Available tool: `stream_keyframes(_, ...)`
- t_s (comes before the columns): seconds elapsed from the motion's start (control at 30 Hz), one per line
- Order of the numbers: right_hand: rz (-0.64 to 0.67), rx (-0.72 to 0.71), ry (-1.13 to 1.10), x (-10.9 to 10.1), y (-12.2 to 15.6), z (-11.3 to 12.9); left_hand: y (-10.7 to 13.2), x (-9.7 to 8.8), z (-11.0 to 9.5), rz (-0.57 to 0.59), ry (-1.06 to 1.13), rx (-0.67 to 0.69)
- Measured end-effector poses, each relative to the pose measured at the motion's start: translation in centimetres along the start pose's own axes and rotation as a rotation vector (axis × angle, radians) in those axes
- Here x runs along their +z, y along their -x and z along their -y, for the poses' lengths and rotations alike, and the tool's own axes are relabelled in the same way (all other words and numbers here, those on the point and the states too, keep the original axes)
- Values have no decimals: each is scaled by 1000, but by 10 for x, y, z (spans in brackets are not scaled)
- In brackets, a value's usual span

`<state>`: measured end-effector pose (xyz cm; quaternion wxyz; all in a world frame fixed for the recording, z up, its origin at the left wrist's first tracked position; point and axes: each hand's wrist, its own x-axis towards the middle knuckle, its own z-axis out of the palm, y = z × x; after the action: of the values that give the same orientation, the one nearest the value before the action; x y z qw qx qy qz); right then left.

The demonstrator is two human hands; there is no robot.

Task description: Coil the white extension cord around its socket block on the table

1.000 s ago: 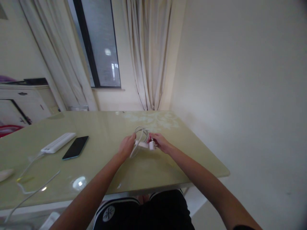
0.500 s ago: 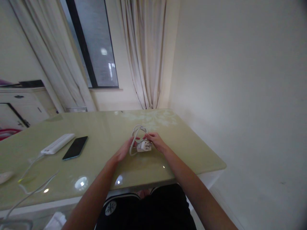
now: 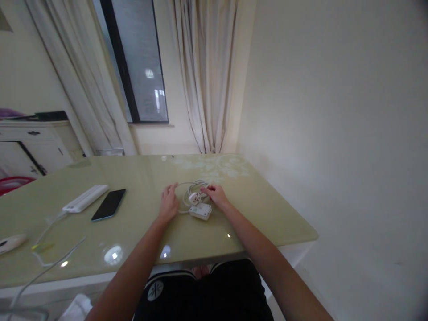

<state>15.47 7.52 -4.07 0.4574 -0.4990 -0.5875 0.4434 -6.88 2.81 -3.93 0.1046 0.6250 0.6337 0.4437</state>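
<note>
left hand [image 3: 170, 203] on tabletop [image 3: 143, 240], left of the coiled cable [image 3: 199, 182]. one strand arcs from its fingertips over to the coil, another comes in lower down by the palm side. fingers bent, close together; can't tell if they're clamped on the strand or just touching.

right hand [image 3: 216, 195] at the coil's right side, thumb and forefinger drawn together right at the plug [image 3: 195, 199]; too small to tell whether they grip plug, cable or neither.

cable is pale, looped, in front of the person between both hands. plug is white, round-ish, at the near side of the loops. white block [image 3: 200, 211] with dark spots sits just nearer the person than the plug, a strand reaching its left end.

off to the left, well apart: dark phone [image 3: 109, 205] lying flat, long white bar [image 3: 86, 199] beside it, white cord [image 3: 47, 229] at the bar's near end. pale rounded object [image 3: 12, 243] at the left edge, partly cut off.
</note>
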Motion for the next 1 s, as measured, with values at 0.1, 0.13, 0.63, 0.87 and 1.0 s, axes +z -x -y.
stream_keyframes(0.1, -159, -37, 270, 4, -3, 3, 0, 3, 9, 151, -333, 64)
stream_keyframes(0.13, -196, -74, 348, 5, -4, 4, 0, 4, 9, 189, -403, 64)
stream_keyframes(0.63, -57, -217, 927, 1, -42, 6, -39, 34, 6, -82, -131, -25)
stream_keyframes(0.87, -185, -131, 997, -31, -77, 2, -29, 20, 24, -37, -108, -36)
stream_keyframes(1.0, -344, -14, 1019, -68, -96, -6, -27, 19, 20, 22, -129, -97)
